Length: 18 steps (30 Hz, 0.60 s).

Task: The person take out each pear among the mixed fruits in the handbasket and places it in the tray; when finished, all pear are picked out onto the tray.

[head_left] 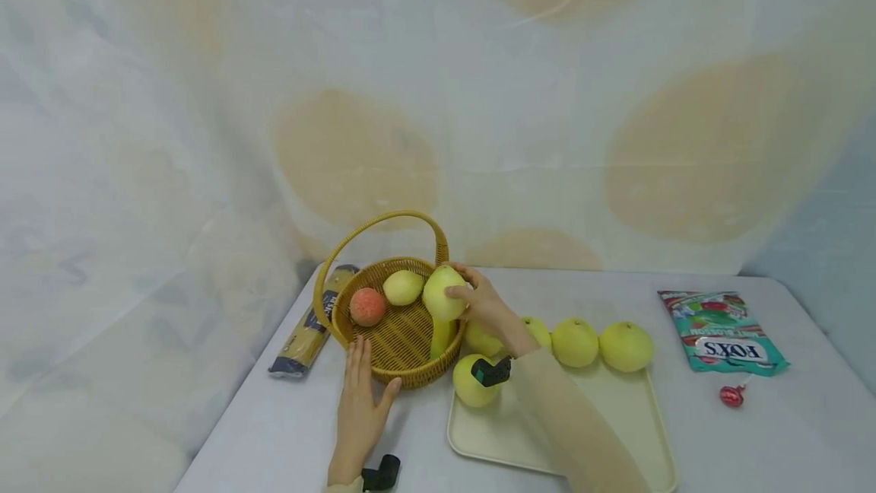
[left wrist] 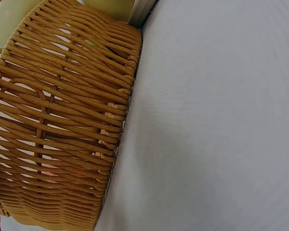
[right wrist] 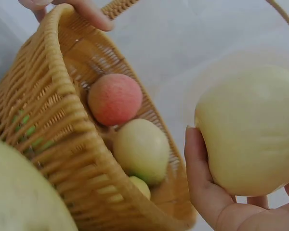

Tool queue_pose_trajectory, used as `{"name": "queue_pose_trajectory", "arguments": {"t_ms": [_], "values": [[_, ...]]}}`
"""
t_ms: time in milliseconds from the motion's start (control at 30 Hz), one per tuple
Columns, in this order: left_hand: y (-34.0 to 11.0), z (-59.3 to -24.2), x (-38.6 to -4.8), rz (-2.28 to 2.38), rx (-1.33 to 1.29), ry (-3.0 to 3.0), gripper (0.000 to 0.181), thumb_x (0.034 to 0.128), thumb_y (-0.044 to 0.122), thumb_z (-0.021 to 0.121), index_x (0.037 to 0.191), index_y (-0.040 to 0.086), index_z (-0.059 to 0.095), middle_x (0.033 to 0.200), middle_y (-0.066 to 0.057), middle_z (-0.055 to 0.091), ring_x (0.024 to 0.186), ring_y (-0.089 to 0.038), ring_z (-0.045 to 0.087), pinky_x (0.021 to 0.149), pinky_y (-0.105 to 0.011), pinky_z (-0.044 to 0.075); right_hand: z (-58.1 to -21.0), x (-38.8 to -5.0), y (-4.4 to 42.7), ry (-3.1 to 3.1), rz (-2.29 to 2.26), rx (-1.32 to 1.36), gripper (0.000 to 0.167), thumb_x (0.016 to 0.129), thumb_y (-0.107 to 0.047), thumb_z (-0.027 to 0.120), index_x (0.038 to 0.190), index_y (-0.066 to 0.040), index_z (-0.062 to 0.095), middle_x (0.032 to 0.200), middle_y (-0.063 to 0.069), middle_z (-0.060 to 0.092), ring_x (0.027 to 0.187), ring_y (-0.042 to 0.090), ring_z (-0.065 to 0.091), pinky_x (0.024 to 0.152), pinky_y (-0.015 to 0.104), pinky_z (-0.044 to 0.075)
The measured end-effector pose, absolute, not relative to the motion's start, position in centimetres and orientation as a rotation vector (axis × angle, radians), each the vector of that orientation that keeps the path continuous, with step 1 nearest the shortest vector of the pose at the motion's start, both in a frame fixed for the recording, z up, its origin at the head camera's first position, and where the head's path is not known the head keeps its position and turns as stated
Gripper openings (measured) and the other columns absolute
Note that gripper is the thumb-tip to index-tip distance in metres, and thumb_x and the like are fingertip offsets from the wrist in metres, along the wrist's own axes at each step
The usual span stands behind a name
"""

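My right hand (head_left: 482, 303) grips a pale yellow-green pomelo (head_left: 443, 293) above the right side of a wicker basket (head_left: 407, 379). In the right wrist view, fingers and thumb curl round the pomelo (right wrist: 253, 130). The left hand (head_left: 359, 409) rests against the basket's near left side with its fingers straight and thumb spread. From the left wrist, the woven wall (left wrist: 62, 120) fills the left part. Inside the basket lie a red peach (head_left: 367, 306), a pale yellow-green fruit (head_left: 403, 287) and a long yellow thing (head_left: 442, 337), partly hidden.
Right of the basket, a cream tray (head_left: 547, 459) bears several pomelos (head_left: 575, 342). Farther right are a green FOX'S candy bag (head_left: 725, 333) and a red wrapped candy (head_left: 731, 395). A yellow-and-dark packet (head_left: 301, 342) lies left of the basket, whose tall handle (head_left: 383, 217) arches over it.
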<state>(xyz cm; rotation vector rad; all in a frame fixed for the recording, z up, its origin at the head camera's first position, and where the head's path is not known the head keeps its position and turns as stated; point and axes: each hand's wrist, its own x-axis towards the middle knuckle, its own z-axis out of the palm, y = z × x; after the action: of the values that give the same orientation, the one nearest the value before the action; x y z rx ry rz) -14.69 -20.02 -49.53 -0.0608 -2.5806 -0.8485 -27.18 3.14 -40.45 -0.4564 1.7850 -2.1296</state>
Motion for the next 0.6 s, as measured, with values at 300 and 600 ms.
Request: {"name": "queue_pose_trajectory", "arguments": {"t_ms": [300,600], "values": [[-20.0,-49.6,-14.7,-0.855,-0.057,-2.596,0.085,0.0895,0.037,0.067,0.153,0.001,0.023,0.160,-0.020,0.020,0.150,-0.039,0.013,0.114,-0.062,0.023,-40.8,-26.3,5.7,1.639,-2.253,-0.498,0.065,0.091,-0.008,0.050,0.151,-0.005,0.024,0.152,0.017,0.023,0.121,0.028,0.046,0.089,0.035,0.052],[-20.0,-49.4,-14.6,-0.868,-0.061,-2.592,0.084,0.0897,0.037,0.066,0.153,0.001,0.023,0.161,-0.020,0.020,0.149,-0.039,0.013,0.114,-0.063,0.023,-41.1,-25.1,7.7,1.629,-2.308,-0.508,0.068,0.090,-0.007,0.050,0.151,-0.001,0.020,0.143,0.009,0.031,0.109,0.014,0.052,0.086,0.029,0.053]]}}
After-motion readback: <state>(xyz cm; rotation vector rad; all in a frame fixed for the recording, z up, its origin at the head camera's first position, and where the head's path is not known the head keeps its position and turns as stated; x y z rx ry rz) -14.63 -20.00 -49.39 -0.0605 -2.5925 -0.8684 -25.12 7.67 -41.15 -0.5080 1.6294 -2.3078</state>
